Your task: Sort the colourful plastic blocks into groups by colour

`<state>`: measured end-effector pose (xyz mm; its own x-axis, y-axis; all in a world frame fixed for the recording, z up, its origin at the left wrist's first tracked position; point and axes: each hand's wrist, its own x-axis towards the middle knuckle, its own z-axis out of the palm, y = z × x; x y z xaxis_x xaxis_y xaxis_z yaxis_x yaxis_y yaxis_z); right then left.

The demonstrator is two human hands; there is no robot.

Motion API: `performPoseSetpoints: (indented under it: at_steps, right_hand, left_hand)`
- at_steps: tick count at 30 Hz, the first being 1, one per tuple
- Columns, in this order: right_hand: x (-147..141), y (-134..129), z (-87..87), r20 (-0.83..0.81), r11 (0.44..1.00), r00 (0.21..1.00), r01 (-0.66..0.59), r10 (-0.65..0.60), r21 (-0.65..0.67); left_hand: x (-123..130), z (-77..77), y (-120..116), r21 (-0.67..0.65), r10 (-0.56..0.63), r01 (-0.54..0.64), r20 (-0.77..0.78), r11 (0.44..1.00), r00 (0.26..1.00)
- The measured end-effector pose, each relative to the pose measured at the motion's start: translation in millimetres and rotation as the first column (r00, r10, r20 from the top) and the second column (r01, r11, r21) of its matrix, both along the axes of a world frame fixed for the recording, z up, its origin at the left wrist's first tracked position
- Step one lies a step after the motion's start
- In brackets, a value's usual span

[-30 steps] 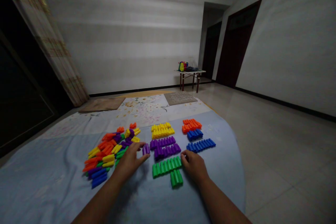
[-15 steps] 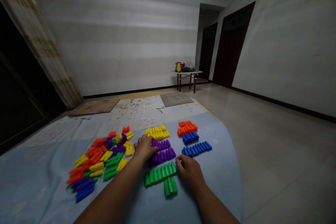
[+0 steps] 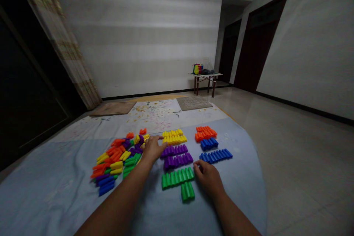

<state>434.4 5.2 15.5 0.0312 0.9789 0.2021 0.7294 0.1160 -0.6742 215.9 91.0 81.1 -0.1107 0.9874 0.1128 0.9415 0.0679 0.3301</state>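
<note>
My left hand (image 3: 153, 149) is open, thumb and index finger apart, between the loose pile and the yellow rows of plastic building pieces (image 3: 174, 138). Its fingertips are close to the left end of the purple rows (image 3: 178, 160); its other fingers partly cover the pile. My right hand (image 3: 209, 177) rests on the cloth with curled fingers, close by the right end of the green row (image 3: 177, 178). Whether anything is inside its fingers is hidden. A short green group (image 3: 188, 192) lies below that row. Blue rows (image 3: 216, 156) and orange rows (image 3: 205, 134) lie at the right.
A mixed pile of coloured pieces (image 3: 112, 162) lies at the left on the blue cloth (image 3: 69, 184). Two flat mats (image 3: 114, 108) are at the table's far side. A small table (image 3: 206, 75) with colourful items stands by the wall.
The view has turned a little left, so everything appears shifted right. My left hand has drawn back from the purple rows toward the pile, its fingers now apart. My right hand stays by the green row.
</note>
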Motion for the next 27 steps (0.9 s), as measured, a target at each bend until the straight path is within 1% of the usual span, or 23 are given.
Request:
performPoseSetpoints:
  at_steps: [2, 4, 8, 10, 12, 17, 22, 24, 27]
  right_hand:
    - [1.0, 0.5, -1.9, -0.009, 1.0, 1.0, -0.01, 0.01, -0.013]
    - [1.9, 1.4, -5.0, -0.014, 1.0, 1.0, -0.021, 0.021, -0.019]
    - [2.7, 2.1, -9.0, 0.008, 1.0, 1.0, -0.019, 0.019, -0.023]
    - [2.6, 1.5, -8.6, 0.022, 1.0, 1.0, -0.013, 0.013, -0.02]
    - [2.4, 0.7, -7.4, 0.032, 1.0, 0.999, -0.012, 0.013, -0.017]
    - [2.3, 0.3, -7.3, 0.047, 1.0, 0.999, -0.013, 0.013, -0.012]
    - [2.4, -0.5, -8.1, 0.051, 1.0, 0.999, -0.015, 0.015, -0.011]
    - [2.0, -1.0, -7.2, 0.054, 1.0, 0.998, -0.01, 0.01, -0.005]
    - [1.8, -1.8, -5.5, 0.056, 1.0, 0.998, -0.011, 0.011, -0.008]
  left_hand:
    - [-20.0, -0.1, -9.2, 0.055, 0.023, -0.023, 0.005, 0.998, 1.0]
    - [-43.8, -3.3, -20.1, 0.08, 0.052, -0.051, -0.006, 0.995, 0.999]
    - [-90.8, -14.3, -41.4, 0.071, 0.104, -0.099, -0.068, 0.993, 0.992]
    - [-108.3, -19.0, -49.7, 0.067, 0.11, -0.103, -0.113, 0.992, 0.988]
    - [-120.6, -22.0, -55.8, 0.067, 0.105, -0.095, -0.156, 0.993, 0.982]
    - [-137.2, -24.4, -63.5, 0.052, 0.082, -0.072, -0.231, 0.996, 0.969]
    - [-146.4, -20.9, -68.4, 0.04, 0.074, -0.066, -0.249, 0.997, 0.966]
    - [-146.6, -18.4, -72.0, 0.064, 0.083, -0.07, -0.233, 0.995, 0.969]
    - [-141.8, -17.9, -81.1, 0.143, 0.077, -0.054, -0.156, 0.988, 0.985]
